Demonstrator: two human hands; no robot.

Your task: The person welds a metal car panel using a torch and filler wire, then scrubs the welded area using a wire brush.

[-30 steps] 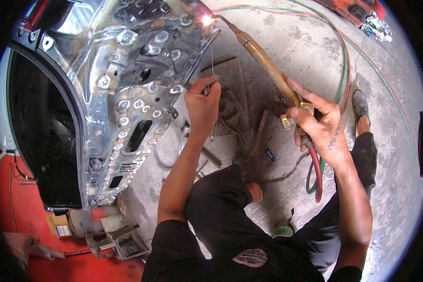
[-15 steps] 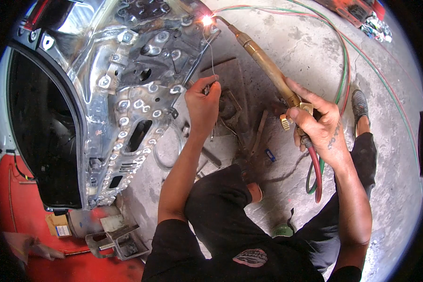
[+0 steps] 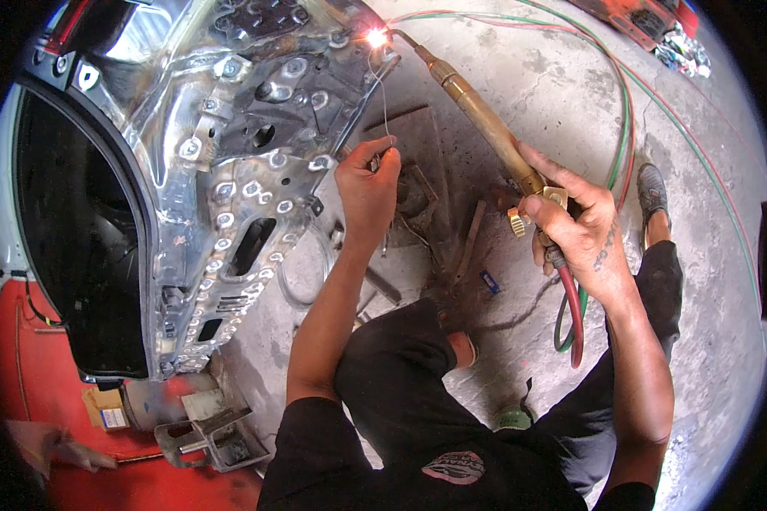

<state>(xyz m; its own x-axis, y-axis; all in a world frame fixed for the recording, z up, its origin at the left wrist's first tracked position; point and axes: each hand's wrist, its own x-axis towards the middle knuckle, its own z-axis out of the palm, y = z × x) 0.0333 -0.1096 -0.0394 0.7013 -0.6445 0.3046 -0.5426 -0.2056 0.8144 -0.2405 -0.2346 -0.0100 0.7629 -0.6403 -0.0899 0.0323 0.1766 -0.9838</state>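
Note:
My right hand [image 3: 575,217] is wrapped round the handle of a brass gas torch [image 3: 484,115], near its valve knobs. The torch's bent tip reaches up to the left, where a bright glow [image 3: 376,37] sits at the top right edge of a bare-metal car body panel [image 3: 256,183]. Pinched in my left hand [image 3: 368,183] is a thin welding rod [image 3: 384,98], which runs upward and curves to the glow. Glare hides the exact spot where rod, flame and metal meet. Rows of round weld marks dot the panel.
Red and green hoses [image 3: 626,111] loop across the concrete floor [image 3: 699,281]. A metal plate [image 3: 418,140] and loose tools lie below the panel. At lower left are a metal bracket [image 3: 222,430] and a small cardboard box [image 3: 105,407]. Red parts [image 3: 631,19] lie at the top right.

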